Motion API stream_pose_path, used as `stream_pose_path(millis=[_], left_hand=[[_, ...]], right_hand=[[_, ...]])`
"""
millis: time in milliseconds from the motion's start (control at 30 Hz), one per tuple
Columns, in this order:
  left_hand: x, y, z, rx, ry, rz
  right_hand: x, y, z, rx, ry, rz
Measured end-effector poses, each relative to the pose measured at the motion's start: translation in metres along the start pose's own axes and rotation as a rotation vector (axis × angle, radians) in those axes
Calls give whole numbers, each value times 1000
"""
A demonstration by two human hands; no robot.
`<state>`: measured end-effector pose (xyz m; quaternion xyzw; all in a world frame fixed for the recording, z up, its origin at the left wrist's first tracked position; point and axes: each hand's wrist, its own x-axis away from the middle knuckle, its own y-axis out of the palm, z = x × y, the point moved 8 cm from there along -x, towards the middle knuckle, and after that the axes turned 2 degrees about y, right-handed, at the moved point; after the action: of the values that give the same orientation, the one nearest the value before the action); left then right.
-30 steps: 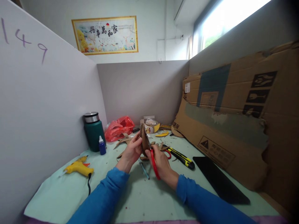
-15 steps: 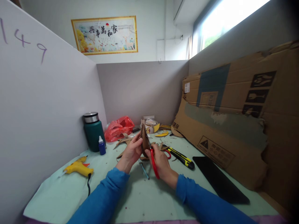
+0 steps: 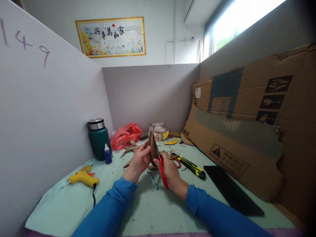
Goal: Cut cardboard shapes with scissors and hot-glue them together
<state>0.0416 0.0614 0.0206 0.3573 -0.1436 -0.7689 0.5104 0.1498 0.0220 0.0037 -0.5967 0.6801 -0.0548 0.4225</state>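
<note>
- A curved, rough-edged brown cardboard piece [image 3: 153,151] stands upright between your hands, over the pale-green cloth [image 3: 150,214].
- Your left hand [image 3: 140,160] pinches its left side.
- Your right hand [image 3: 171,170] grips red-handled metal scissors [image 3: 163,174], blades angled upward.

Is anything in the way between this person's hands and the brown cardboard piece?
Nothing visible blocks the left hand; it grips the brown cardboard piece directly. The right hand holds the red-handled scissors, whose blades lie against the piece. Whether its fingertips also touch the cardboard is hard to tell.
</note>
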Motion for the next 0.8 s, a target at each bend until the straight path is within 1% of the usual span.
stream_pose_path(millis=[300,567,800], left_hand=[[0,1,0,5,3,-2],[1,-2,5,-9,15,51],[1,0,1,-1,-4,6]], right_hand=[[4,-4,-3,-11,-30,5],[5,-2,-5,1,-50,-16],[3,-5,-6,-14,-29,-9]])
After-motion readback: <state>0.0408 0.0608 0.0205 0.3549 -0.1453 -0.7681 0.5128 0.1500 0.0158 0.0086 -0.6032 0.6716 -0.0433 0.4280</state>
